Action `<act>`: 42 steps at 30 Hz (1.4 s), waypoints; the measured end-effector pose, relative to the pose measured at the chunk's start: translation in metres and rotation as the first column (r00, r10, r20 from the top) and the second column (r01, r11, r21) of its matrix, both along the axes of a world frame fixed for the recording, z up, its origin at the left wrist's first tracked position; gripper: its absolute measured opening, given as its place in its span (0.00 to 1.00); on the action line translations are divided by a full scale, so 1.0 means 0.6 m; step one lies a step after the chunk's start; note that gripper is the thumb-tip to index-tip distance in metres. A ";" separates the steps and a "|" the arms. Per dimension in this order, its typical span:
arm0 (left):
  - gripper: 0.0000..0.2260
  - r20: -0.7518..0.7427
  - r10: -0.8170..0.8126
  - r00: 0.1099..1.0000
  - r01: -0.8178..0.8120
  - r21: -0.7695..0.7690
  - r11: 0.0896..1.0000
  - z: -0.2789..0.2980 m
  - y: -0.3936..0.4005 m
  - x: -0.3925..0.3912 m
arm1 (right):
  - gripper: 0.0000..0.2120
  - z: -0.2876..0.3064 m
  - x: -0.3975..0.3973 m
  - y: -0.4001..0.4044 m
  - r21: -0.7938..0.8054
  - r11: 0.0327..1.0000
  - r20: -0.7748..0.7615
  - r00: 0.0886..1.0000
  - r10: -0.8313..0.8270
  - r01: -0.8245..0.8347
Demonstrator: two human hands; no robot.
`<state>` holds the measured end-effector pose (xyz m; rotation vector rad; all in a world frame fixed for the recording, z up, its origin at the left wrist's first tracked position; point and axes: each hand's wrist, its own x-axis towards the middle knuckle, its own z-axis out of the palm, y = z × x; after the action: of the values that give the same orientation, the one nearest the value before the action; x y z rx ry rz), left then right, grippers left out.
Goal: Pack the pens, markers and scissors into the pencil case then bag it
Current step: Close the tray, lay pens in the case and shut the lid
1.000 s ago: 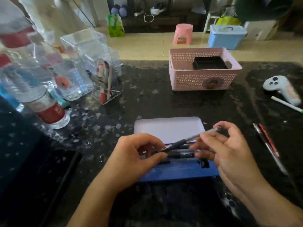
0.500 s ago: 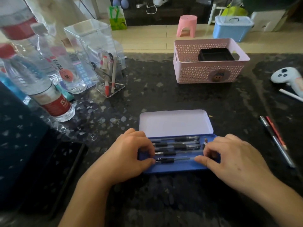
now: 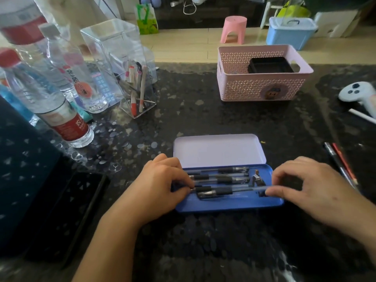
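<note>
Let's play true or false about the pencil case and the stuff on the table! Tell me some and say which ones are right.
1. The pencil case is open. True.
2. Both hands, left and right, hold one pen over the case. True.
3. The pink basket sits left of the bottles. False: it is on the right, and the bottles are on the left.
4. The case holds no pens. False: several lie inside.
5. Two pens lie on the table right of the case. True.

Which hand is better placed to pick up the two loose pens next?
Right. The two loose pens lie on the table just beyond the right hand, at the case's right end. The left hand is at the opposite end and would probably have to cross over.
</note>
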<state>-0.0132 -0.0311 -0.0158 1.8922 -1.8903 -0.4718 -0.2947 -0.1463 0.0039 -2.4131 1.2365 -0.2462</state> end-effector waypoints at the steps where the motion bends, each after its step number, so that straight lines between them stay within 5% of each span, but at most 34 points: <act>1: 0.03 0.006 -0.001 1.000 0.001 0.000 1.000 0.000 0.001 0.000 | 0.11 0.004 -0.004 -0.004 0.072 0.997 0.108 0.993 -0.043 0.036; 3: 0.05 0.031 -0.017 0.999 0.017 0.004 1.000 0.000 -0.001 -0.004 | 0.12 0.010 0.000 -0.005 0.253 0.964 0.435 0.881 -0.185 0.078; 5: 0.07 0.061 -0.027 0.998 0.026 0.011 1.000 -0.002 -0.005 -0.009 | 0.09 0.008 0.009 -0.005 0.379 0.919 0.693 0.627 -0.357 0.105; 7: 0.07 0.068 -0.016 0.998 0.016 0.007 1.000 -0.003 -0.008 -0.012 | 0.07 0.010 0.022 -0.001 0.427 0.894 0.780 0.445 -0.439 0.134; 9: 0.06 0.060 0.006 0.998 -0.006 0.005 1.000 -0.002 -0.008 -0.013 | 0.06 0.013 0.030 0.004 0.444 0.887 0.805 0.376 -0.458 0.131; 12: 0.07 0.058 0.038 0.998 -0.039 0.025 0.999 0.000 -0.007 -0.015 | 0.02 0.017 0.031 0.006 0.511 0.856 0.787 0.358 -0.503 0.079; 18: 0.10 0.074 0.121 0.990 -0.124 0.043 0.991 -0.003 -0.011 -0.020 | 0.14 0.022 0.018 -0.008 0.633 0.773 0.732 0.352 -0.583 -0.036; 28: 0.08 0.071 0.047 0.996 -0.050 0.043 0.998 0.004 -0.006 -0.014 | 0.20 0.008 0.027 0.009 0.504 0.864 0.722 0.545 -0.426 0.007; 34: 0.10 0.101 0.048 0.994 -0.051 0.023 0.998 0.005 -0.006 -0.013 | 0.13 0.011 0.036 0.009 0.552 0.833 0.774 0.359 -0.521 0.018; 39: 0.11 -0.282 -0.024 0.959 -0.015 -0.137 0.990 0.039 -0.012 -0.054 | 0.06 0.039 0.070 0.038 0.529 0.847 0.830 0.240 -0.504 -0.055; 42: 0.07 -0.327 -0.084 0.941 -0.014 -0.286 0.958 0.043 -0.022 -0.078 | 0.10 0.045 0.091 0.061 0.509 0.853 0.848 0.236 -0.474 -0.117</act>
<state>-0.0598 -0.0441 0.0100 1.4869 -1.6667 -0.4713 -0.2402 -0.1094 0.0307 -1.1253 0.7592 -1.1665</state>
